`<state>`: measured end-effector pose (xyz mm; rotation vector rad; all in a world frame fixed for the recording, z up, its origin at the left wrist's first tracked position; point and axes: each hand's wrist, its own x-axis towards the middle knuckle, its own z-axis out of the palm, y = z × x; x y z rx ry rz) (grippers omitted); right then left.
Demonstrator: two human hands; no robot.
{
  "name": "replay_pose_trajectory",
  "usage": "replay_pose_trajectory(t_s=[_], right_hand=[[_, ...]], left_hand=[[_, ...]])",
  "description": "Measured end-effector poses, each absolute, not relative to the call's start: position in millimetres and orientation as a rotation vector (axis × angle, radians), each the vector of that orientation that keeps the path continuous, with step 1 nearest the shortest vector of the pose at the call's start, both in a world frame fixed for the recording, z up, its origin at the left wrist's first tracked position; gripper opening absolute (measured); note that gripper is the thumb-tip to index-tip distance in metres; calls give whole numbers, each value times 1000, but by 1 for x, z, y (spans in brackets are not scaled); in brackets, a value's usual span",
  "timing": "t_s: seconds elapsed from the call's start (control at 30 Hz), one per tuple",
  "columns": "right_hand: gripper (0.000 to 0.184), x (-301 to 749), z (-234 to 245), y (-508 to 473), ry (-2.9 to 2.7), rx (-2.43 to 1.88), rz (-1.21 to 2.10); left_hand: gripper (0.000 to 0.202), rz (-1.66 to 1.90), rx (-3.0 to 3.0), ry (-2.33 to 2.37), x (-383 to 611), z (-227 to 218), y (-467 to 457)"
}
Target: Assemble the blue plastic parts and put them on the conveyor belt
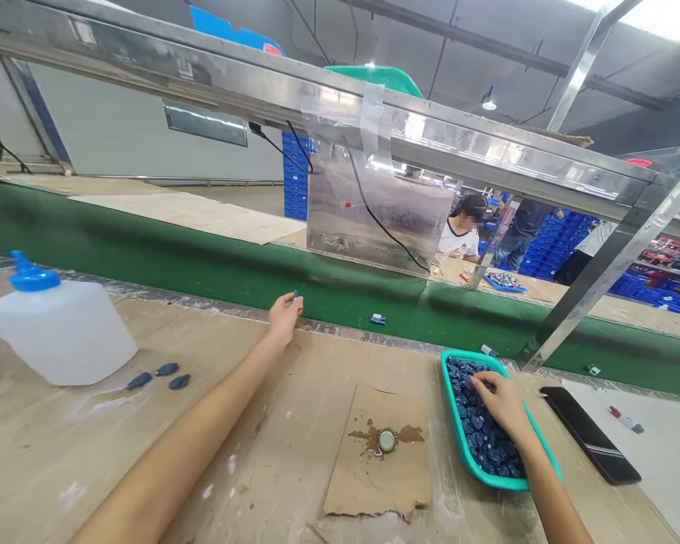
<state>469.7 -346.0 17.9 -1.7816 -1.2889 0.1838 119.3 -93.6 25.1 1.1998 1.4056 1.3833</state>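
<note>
My left hand is raised at the near edge of the green conveyor belt, pinching a small dark blue part in its fingertips. My right hand lies over a heap of dark blue parts in a teal plastic basket. Whether its fingers grip anything is hidden. Between my arms, a metal bottle cap sits on a stained cardboard sheet. Several dark blue pieces lie on the wooden bench left of my left forearm.
A translucent plastic jug with a blue cap stands at the left. A black phone lies right of the basket. A small part rides the belt. Steel frame posts and a rail cross above it, and a co-worker sits beyond.
</note>
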Motion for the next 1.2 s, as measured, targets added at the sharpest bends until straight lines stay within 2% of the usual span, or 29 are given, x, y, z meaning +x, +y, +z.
replay_pose_trajectory(t_s=[0.13,0.23,0.37,0.47,0.73,0.93,1.2], right_hand=[[18,474,22,-346,-1180,-1700,175],[27,469,28,-347,-1115,-1585,251],[32,442,38,-348,-1059,-1409,456],[24,415,43,-350,-1062,-1294,618],[17,371,36,-355,-1276,-1290,753],[11,354,29,-356,-1402,-1318,749],[8,356,22,-355,-1598,-1366,630]], left_hand=[[16,1306,939,1094,151,41,-147],[5,1194,816,836,164,50,-196],[21,984,717,572,171,55,-251],[25,910,773,548,172,54,-272],[26,812,887,534,169,50,-278],[28,878,898,522,171,48,-278],[30,798,952,518,169,43,-278]])
